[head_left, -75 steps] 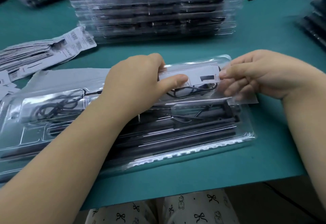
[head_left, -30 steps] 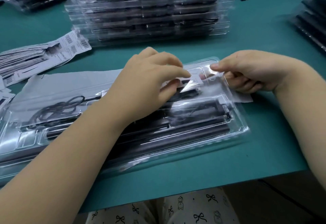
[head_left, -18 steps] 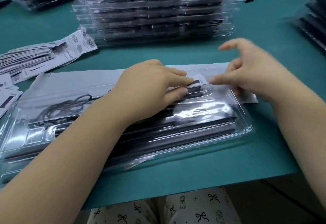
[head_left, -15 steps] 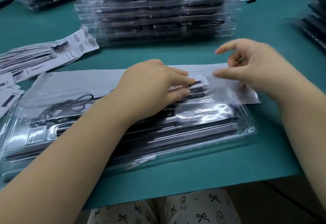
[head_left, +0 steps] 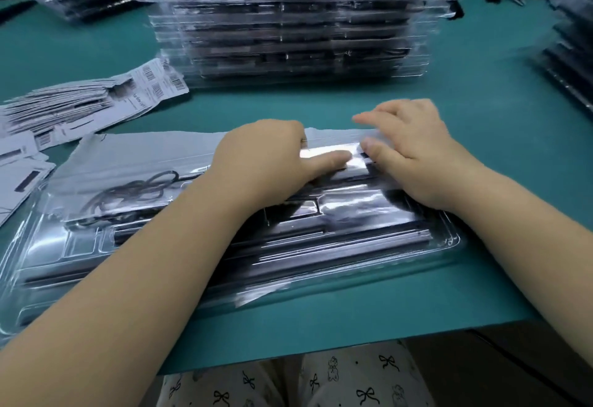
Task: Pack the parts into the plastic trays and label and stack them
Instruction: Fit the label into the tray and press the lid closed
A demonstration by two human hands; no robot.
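Plastic tray (head_left: 378, 260) lies flat along the near edge of the green surface (head_left: 481, 137), closed over long dark parts (head_left: 321, 239) and a coiled black cord (head_left: 134, 190) toward its left end. Both forearms reach over it. The left hand (head_left: 266, 159) presses down on the tray's far side, thumb stretched flat along a small white label (head_left: 324, 152), nothing grasped. The right hand (head_left: 414, 146) sits just beside it, fingers fairly straight and blurred, touching the label's right end rather than gripping. A grey card sheet (head_left: 141, 153) lies under the tray's far edge.

The step looks like smoothing the label onto the lid. Doing it well probably means pressing outward from the middle so no bubble stays, while the tray is kept from sliding.

Farther left, loose barcode cards (head_left: 96, 98) fan out. Toward the far edge stands a tall stack of packed trays (head_left: 295, 24), with more stacks at both far corners.
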